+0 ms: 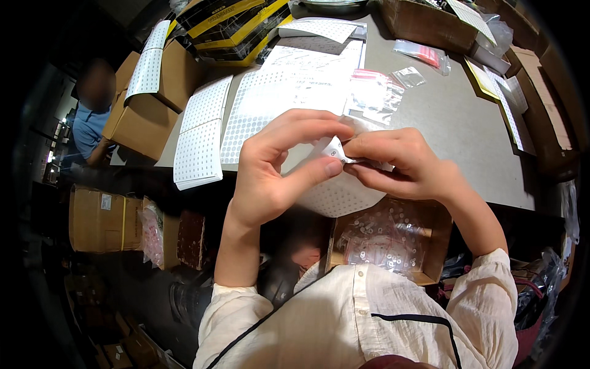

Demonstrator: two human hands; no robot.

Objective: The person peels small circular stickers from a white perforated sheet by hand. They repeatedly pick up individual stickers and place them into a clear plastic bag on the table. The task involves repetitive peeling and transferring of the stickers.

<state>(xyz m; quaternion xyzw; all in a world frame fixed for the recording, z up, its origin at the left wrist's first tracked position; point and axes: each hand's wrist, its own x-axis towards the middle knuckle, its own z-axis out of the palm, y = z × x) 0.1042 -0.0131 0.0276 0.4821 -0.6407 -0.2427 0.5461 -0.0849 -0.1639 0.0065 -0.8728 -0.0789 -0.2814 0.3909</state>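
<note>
A white sheet of small round printed stickers (pixel 341 198) hangs between my hands, over the near table edge. My left hand (pixel 279 163) curls round its top, and the thumb and fingertips grip a bent-over corner that shows dark marks. My right hand (pixel 396 161) is closed beside that corner, with thumb and finger pinched together against it. Whether a loose sticker or something else is also between the right fingertips is hidden. Under the sheet sits an open cardboard box (pixel 435 246) with clear plastic bags (pixel 375 243) and many small white rings or discs inside.
Small clear zip bags (pixel 375 92) lie beyond my hands. More sticker sheets (pixel 203 132) overhang the table's left edge, near papers (pixel 307 67). Cardboard boxes (pixel 141 123) stand left, others (pixel 424 24) at the back right. A person in blue (pixel 92 126) is at far left.
</note>
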